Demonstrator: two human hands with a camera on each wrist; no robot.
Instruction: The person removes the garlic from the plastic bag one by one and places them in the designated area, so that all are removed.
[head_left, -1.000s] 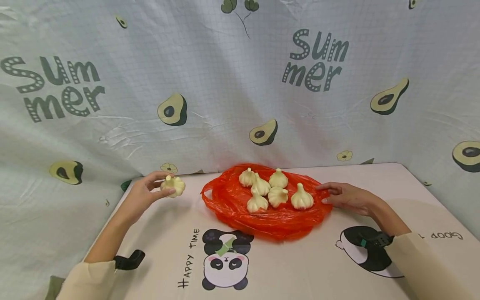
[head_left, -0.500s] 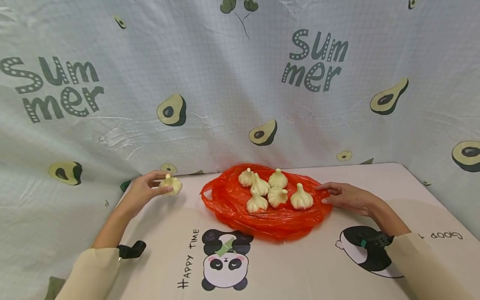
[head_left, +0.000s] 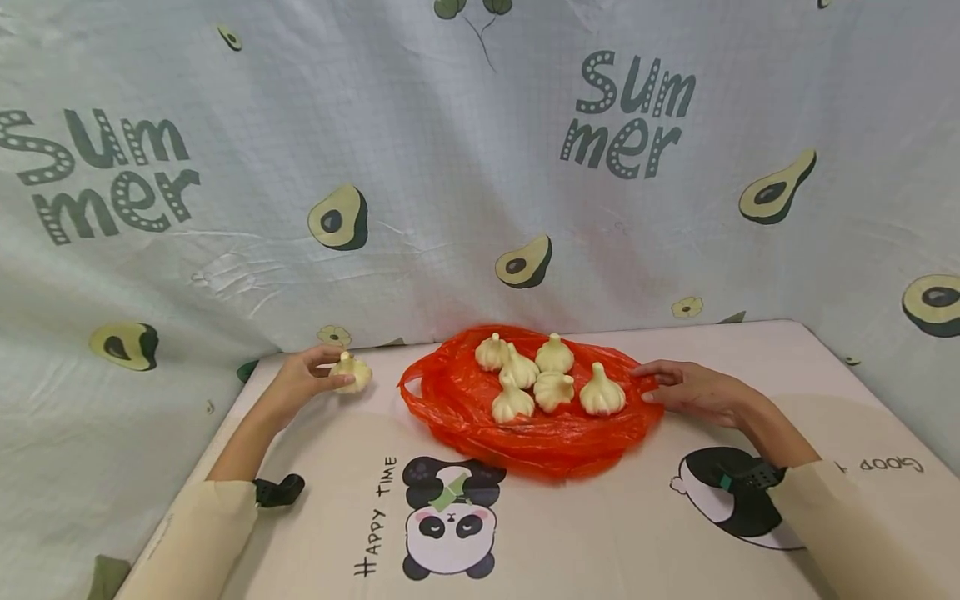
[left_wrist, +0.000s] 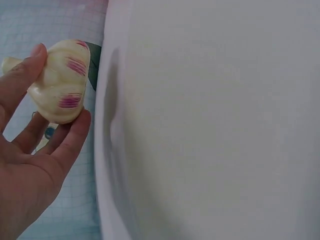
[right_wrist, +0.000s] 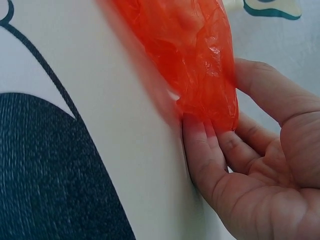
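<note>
My left hand (head_left: 295, 387) pinches a pale garlic bulb (head_left: 352, 373) between thumb and fingers, at the table's back left. Purple streaks mark this bulb (left_wrist: 60, 80) in the left wrist view, and its stalk points toward the thumb. A red plastic bag (head_left: 525, 454) lies spread at the back middle with its mouth wide. Several more garlic bulbs (head_left: 602, 392) sit in it, mostly stalk up. At the bag's right side my right hand (head_left: 701, 396) holds the rim; in the right wrist view the thin red plastic (right_wrist: 210, 85) runs between its thumb and fingers.
A pale tabletop (head_left: 592, 533) with a printed panda (head_left: 452, 525) carries everything. Directly behind it hangs a white curtain (head_left: 420, 167) printed with avocados. One bag handle loop (head_left: 408, 387) sticks out toward the left hand.
My left forearm has shifted forward and right, and the garlic bulb has dipped slightly, then moved a little right. The right hand and bag stay in place.
</note>
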